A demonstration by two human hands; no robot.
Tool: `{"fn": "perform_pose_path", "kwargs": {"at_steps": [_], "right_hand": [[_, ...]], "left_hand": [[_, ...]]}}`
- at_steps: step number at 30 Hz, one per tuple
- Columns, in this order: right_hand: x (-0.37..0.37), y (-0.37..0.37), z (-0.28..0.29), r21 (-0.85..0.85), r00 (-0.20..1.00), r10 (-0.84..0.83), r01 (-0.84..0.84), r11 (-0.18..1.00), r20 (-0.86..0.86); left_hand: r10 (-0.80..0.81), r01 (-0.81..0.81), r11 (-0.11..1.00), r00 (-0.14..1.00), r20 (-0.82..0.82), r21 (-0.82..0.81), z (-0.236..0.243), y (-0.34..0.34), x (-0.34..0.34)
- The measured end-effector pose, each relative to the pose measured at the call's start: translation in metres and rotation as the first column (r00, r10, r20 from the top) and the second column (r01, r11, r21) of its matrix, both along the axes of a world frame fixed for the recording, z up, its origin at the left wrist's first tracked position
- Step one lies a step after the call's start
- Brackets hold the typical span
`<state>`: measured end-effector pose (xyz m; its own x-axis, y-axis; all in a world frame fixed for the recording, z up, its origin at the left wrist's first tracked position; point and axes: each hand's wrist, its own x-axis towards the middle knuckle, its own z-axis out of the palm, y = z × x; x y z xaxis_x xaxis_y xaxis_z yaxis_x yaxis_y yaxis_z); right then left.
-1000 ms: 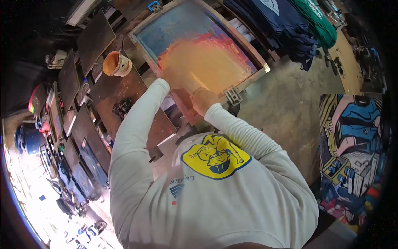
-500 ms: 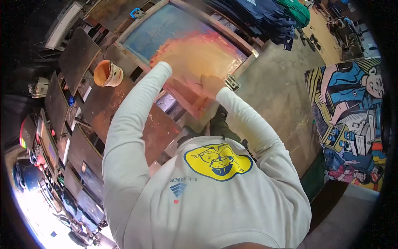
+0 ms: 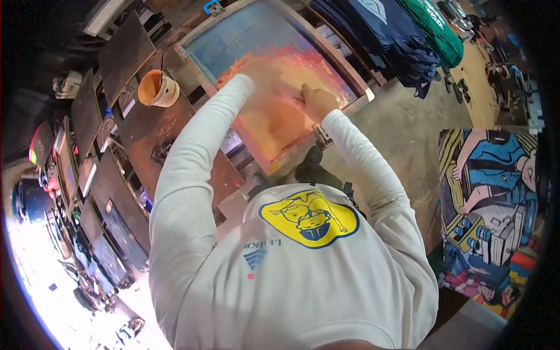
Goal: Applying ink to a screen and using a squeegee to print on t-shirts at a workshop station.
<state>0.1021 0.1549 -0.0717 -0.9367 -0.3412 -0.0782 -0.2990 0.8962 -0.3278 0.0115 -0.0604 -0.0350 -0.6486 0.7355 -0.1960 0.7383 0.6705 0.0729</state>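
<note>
A printing screen (image 3: 242, 32) in a wooden frame (image 3: 315, 38) lies before me, blue mesh at its far end and wet orange and red ink (image 3: 277, 137) across its nearer part. Over the inked area my left hand (image 3: 262, 73) is smeared by motion, its fingers unreadable. My right hand (image 3: 319, 102), near the frame's right side, has its fingers curled round one end of what looks like a squeegee (image 3: 289, 92). The bar of it, blurred, stretches between the two hands. A metal clamp (image 3: 322, 137) sits just below the right hand.
An orange-stained bucket (image 3: 158, 88) stands on a dark board (image 3: 131, 131) at left. Stacked navy garments (image 3: 379, 44) and green ones (image 3: 434, 29) lie far right. A blue-handled clamp (image 3: 214, 8) is at the screen's far left corner. A cartoon-painted panel (image 3: 487, 216) stands at right.
Both hands have moved farther away along the screen. Orange ink now shows over its near end, which looked redder and darker. My view has shifted, so the surroundings sit differently.
</note>
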Motion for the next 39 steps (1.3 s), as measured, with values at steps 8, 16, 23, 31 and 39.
{"fn": "perform_pose_path", "kwargs": {"at_steps": [8,16,23,31,39], "right_hand": [[0.026,-0.005,-0.018,0.022,1.0,0.023,-0.023,1.0,-0.009],[0.086,-0.045,-0.005,-0.013,0.985,0.033,-0.031,0.999,0.17],[0.082,-0.047,0.011,-0.089,0.982,-0.022,0.039,0.995,0.189],[0.116,0.004,0.036,-0.304,0.978,-0.208,0.188,0.934,-0.032],[0.148,0.059,0.043,-0.412,0.788,-0.525,0.383,0.827,-0.321]], "left_hand": [[0.187,-0.131,0.95,0.966,-0.181,0.282,-0.03,-0.007,0.044],[0.122,-0.11,0.99,0.982,-0.142,0.091,-0.061,-0.06,0.091],[0.291,-0.277,0.952,0.95,-0.113,0.126,-0.04,-0.052,0.121],[0.248,-0.158,0.906,0.95,-0.19,0.393,0.034,-0.005,0.125],[0.101,0.057,0.829,0.963,-0.25,0.556,0.105,0.072,0.148]]}}
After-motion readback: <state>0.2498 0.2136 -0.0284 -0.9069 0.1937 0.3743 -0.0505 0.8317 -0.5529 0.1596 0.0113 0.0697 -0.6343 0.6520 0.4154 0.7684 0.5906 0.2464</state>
